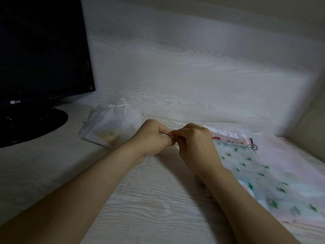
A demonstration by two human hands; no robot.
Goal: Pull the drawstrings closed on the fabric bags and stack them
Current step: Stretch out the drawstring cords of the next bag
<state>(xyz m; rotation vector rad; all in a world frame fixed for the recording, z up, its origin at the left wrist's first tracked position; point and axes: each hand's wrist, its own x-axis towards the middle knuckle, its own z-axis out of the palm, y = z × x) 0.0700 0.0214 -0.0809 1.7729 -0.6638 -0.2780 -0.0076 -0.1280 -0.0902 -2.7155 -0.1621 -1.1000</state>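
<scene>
A translucent bag with green cactus prints (260,175) lies flat on the desk at the right, on top of a pink bag (288,155). Behind it a bag with a gathered white and pink top (228,133) shows a cartoon print. My left hand (153,136) and my right hand (195,143) meet at the left end of these bags, fingers curled, pinching a thin white drawstring (175,123) between them. A white drawstring bag (112,124), cinched at the top, lies on a small pile at the back left.
A black monitor (42,50) on a round stand (35,124) fills the left. A pale wood-grain wall (193,76) runs along the back of the desk (140,199). A beige panel (309,124) closes the right side.
</scene>
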